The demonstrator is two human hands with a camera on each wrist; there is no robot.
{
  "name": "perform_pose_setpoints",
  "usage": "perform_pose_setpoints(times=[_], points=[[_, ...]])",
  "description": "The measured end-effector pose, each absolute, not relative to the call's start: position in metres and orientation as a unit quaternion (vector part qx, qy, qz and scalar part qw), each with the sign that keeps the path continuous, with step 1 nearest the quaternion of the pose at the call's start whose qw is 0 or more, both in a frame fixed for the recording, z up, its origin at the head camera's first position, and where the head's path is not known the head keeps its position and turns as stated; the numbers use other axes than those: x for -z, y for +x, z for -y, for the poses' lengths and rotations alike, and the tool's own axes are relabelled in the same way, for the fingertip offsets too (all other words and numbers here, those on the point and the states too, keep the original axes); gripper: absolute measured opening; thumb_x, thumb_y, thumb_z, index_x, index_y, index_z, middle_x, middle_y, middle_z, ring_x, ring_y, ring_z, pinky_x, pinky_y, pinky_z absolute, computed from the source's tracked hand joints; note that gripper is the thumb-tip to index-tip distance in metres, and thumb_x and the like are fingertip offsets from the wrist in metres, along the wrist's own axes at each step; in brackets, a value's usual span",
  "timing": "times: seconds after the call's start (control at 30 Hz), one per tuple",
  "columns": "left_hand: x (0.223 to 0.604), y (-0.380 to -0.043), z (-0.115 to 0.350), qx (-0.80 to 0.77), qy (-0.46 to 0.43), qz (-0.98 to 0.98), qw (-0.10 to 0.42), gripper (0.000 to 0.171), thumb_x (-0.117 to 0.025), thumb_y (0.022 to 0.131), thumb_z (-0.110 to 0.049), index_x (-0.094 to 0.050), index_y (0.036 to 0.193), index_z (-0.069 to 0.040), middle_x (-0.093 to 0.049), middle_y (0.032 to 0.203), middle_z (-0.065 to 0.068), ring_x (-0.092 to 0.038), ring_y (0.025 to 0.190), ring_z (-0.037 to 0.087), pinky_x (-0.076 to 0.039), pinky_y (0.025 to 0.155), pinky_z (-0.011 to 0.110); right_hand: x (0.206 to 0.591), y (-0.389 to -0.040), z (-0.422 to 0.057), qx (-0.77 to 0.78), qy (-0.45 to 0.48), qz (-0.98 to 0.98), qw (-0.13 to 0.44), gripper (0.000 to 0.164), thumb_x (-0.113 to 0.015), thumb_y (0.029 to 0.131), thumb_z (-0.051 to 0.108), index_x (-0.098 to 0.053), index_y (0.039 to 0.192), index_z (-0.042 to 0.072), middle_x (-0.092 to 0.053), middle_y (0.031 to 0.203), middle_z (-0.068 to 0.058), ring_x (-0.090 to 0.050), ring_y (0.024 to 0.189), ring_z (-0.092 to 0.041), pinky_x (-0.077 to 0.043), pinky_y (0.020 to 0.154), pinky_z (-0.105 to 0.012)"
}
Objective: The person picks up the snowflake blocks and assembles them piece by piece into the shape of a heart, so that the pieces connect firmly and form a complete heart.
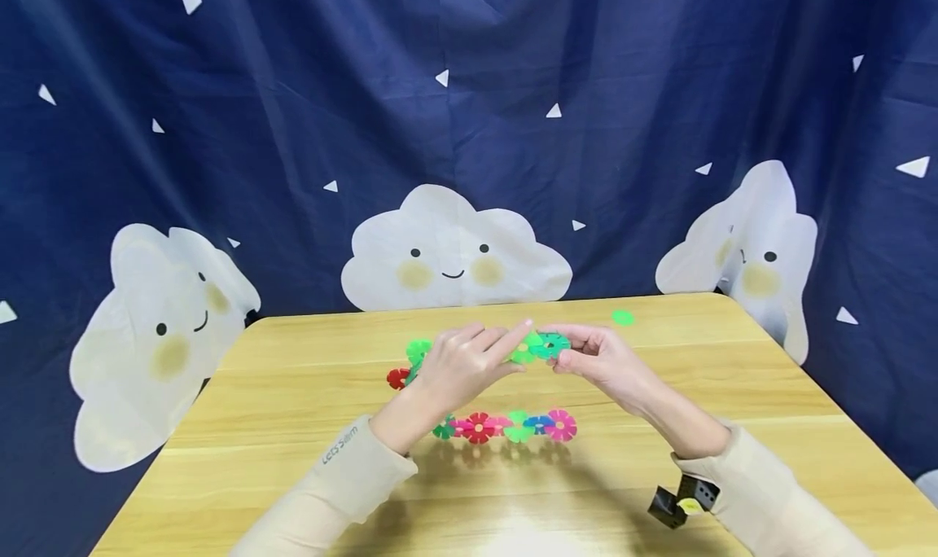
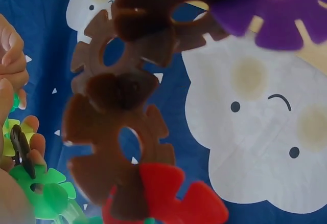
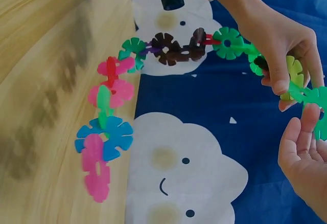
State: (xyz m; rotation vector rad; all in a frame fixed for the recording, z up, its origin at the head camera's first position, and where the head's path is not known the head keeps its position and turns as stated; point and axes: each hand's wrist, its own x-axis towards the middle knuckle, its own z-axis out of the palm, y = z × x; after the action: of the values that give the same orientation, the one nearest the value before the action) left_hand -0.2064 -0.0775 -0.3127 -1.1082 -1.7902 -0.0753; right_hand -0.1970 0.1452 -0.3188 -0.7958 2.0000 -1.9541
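Note:
A long chain of interlocking flower-shaped plastic discs hangs curved from the hands over the table. In the head view my left hand [image 1: 469, 363] grips it near one end; the right wrist view shows its thumb and fingers about a yellow disc [image 3: 295, 70]. My right hand [image 1: 604, 368] pinches a teal-green disc [image 1: 551, 346] at that end between thumb and fingers. Brown discs [image 2: 115, 127], a purple disc [image 2: 281, 17] and a red disc [image 2: 189, 198] pass close before the left wrist camera. The far end has a blue disc [image 3: 118, 137] and a pink disc [image 3: 97, 170].
A loose green disc [image 1: 622, 317] lies near the back edge of the wooden table [image 1: 293, 459]. Behind it hangs a dark blue curtain [image 1: 293, 93] with white clouds and triangles. A black wrist device [image 1: 685, 500] hangs by the right sleeve.

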Motion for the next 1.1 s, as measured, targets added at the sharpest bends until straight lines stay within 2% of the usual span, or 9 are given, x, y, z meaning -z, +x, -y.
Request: perform_pose_setpoints(times=[0.13,0.23,0.33,0.5,0.6,0.7,0.83,0.97,1.1], points=[[0.313,-0.206,0.079,0.039,-0.454,0.755,0.471,0.058,-0.079,0.065,-0.039,-0.063,0.112,-0.011,-0.069,0.08,-0.001,-0.064,0.064,0.01,-0.047,0.052,0.014,0.319,-0.195,-0.148,0.672,-0.267,-0.68,0.122,0.029,-0.056,0.09,0.013,-0.06,0.118,0.018,-0.065,0.09,0.007,-0.059,0.083,-0.008,-0.048,0.081,-0.021],[0.314,-0.206,0.079,0.045,-0.449,0.762,0.463,0.058,-0.08,0.064,-0.038,-0.063,0.112,-0.011,-0.069,0.08,-0.001,-0.064,0.065,0.01,-0.047,0.052,0.015,0.318,-0.194,-0.151,0.682,-0.27,-0.668,0.13,0.027,-0.054,0.092,0.014,-0.061,0.117,0.021,-0.064,0.09,0.007,-0.059,0.082,-0.007,-0.047,0.082,-0.021],[0.314,-0.206,0.077,0.041,-0.446,0.758,0.474,0.056,-0.08,0.064,-0.039,-0.064,0.111,-0.012,-0.069,0.079,-0.002,-0.064,0.063,0.01,-0.045,0.049,0.014,0.318,-0.193,-0.152,0.684,-0.273,-0.663,0.134,0.031,-0.054,0.092,0.014,-0.057,0.123,0.013,-0.064,0.091,0.006,-0.06,0.083,-0.007,-0.048,0.083,-0.022],[0.314,-0.206,0.073,0.043,-0.444,0.755,0.481,0.053,-0.08,0.066,-0.039,-0.063,0.11,-0.014,-0.068,0.08,-0.003,-0.064,0.064,0.01,-0.046,0.049,0.014,0.314,-0.189,-0.15,0.695,-0.261,-0.653,0.147,0.049,-0.054,0.091,0.009,-0.035,0.13,-0.014,-0.067,0.098,0.004,-0.063,0.087,-0.009,-0.049,0.083,-0.024],[0.313,-0.205,0.072,0.068,-0.447,0.765,0.459,0.052,-0.08,0.066,-0.034,-0.062,0.111,-0.015,-0.069,0.084,-0.002,-0.064,0.067,0.011,-0.047,0.051,0.016,0.31,-0.186,-0.151,0.719,-0.254,-0.628,0.155,0.052,-0.053,0.091,0.005,-0.029,0.131,-0.018,-0.066,0.104,0.003,-0.064,0.09,-0.011,-0.049,0.084,-0.025],[0.309,-0.204,0.073,0.107,-0.447,0.782,0.421,0.055,-0.08,0.067,-0.032,-0.06,0.115,-0.013,-0.068,0.086,0.0,-0.063,0.065,0.011,-0.043,0.048,0.014,0.307,-0.184,-0.15,0.735,-0.248,-0.612,0.151,0.052,-0.053,0.09,0.003,-0.028,0.132,-0.017,-0.066,0.103,0.001,-0.064,0.09,-0.011,-0.049,0.083,-0.025],[0.3,-0.203,0.073,0.155,-0.436,0.816,0.347,0.063,-0.079,0.067,-0.038,-0.058,0.12,-0.011,-0.068,0.095,0.003,-0.063,0.07,0.013,-0.038,0.046,0.014,0.306,-0.181,-0.147,0.727,-0.246,-0.63,0.121,0.047,-0.054,0.09,0.002,-0.035,0.131,-0.011,-0.066,0.099,0.003,-0.064,0.088,-0.009,-0.05,0.083,-0.026],[0.287,-0.201,0.066,0.168,-0.408,0.863,0.247,0.067,-0.074,0.07,-0.047,-0.055,0.124,-0.013,-0.065,0.105,0.002,-0.063,0.09,0.014,-0.05,0.062,0.023,0.306,-0.181,-0.145,0.706,-0.241,-0.66,0.088,0.047,-0.053,0.089,0.001,-0.035,0.131,-0.011,-0.066,0.098,0.005,-0.064,0.087,-0.009,-0.05,0.081,-0.024],[0.276,-0.203,0.056,0.184,-0.401,0.883,0.163,0.064,-0.07,0.073,-0.049,-0.054,0.125,-0.015,-0.065,0.102,-0.002,-0.061,0.093,0.011,-0.05,0.073,0.025,0.307,-0.18,-0.143,0.683,-0.247,-0.684,0.066,0.051,-0.053,0.089,0.002,-0.031,0.132,-0.015,-0.066,0.097,0.008,-0.063,0.087,-0.008,-0.05,0.079,-0.021]])
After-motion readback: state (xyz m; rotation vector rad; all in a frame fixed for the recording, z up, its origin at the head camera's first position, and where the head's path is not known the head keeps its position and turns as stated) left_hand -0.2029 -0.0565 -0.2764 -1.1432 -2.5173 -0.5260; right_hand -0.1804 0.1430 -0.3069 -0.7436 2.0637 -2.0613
